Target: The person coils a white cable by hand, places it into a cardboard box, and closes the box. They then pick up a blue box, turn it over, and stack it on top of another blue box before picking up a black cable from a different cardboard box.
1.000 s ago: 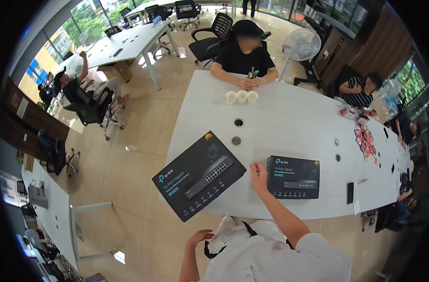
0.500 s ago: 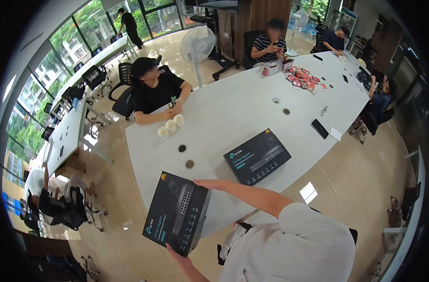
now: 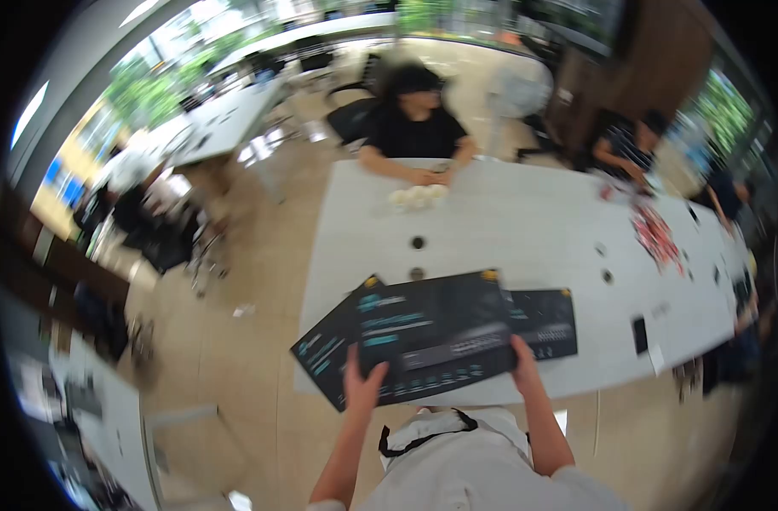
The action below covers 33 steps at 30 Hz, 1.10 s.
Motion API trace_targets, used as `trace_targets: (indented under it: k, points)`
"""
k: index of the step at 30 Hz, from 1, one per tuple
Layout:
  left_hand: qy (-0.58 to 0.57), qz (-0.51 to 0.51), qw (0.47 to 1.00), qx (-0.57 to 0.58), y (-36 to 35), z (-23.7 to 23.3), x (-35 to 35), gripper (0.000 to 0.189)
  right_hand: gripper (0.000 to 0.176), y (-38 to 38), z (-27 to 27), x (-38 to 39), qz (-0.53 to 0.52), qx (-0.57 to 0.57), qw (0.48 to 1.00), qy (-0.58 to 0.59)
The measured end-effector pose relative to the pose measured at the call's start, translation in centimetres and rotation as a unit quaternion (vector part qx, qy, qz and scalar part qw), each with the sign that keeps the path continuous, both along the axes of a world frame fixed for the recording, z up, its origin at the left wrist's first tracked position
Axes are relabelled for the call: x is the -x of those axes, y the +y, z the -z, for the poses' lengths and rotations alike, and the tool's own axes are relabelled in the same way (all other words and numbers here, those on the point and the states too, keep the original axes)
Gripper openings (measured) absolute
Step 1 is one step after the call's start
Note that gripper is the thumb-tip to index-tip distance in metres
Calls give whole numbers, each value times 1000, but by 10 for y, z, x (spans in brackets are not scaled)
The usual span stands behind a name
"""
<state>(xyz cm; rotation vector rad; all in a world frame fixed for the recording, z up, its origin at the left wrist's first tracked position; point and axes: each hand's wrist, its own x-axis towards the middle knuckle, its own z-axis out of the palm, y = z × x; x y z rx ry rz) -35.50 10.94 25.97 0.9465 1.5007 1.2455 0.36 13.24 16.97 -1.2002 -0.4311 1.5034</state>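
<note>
A dark network switch box (image 3: 431,336) with pale lettering and a picture of the device is between my two hands, its printed face toward me. My left hand (image 3: 363,383) grips its lower left edge, thumb on the front. At the right edge, my right hand (image 3: 523,364) is closed on the same box. Partly covered by it are a second, tilted dark box (image 3: 325,349) on the left and a third dark box (image 3: 546,322) on the right, both over the white table (image 3: 525,221). Motion blurs the print.
Across the table sits a person in black (image 3: 419,128), with several white cups (image 3: 419,198) in front. Farther right are a pile of red packets (image 3: 655,237), a black phone (image 3: 640,335) and more seated people. A standing fan (image 3: 521,89) is behind the table.
My view has swung left. The held box has turned from a steep slant to nearly level, with my hands now at its left and right sides. A further box shows at left.
</note>
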Motion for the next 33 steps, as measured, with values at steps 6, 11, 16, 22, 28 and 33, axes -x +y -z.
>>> trace_targets:
  k: [6, 11, 16, 22, 28, 33]
  points:
    - [23, 16, 1000, 0, 20, 55, -124, 80, 46, -19, -44, -105, 60, -20, 998, -5]
    - [-119, 98, 988, -17, 49, 68, -204, 58, 47, -21, -19, -201, 60, 4, 992, -110]
    - [-111, 128, 983, 69, 63, 123, -249, 55, 56, -13, -5, -245, 26, 45, 976, -214]
    - [55, 135, 988, 52, 60, 192, -272, 59, 57, -17, 53, -277, -37, 87, 981, -171]
    - [-71, 62, 984, 153, 51, 175, -280, 72, 57, 7, 63, -281, -76, 73, 981, -162]
    - [-110, 64, 973, 192, 53, 168, -275, 71, 57, 32, 57, -288, -154, 115, 965, -178]
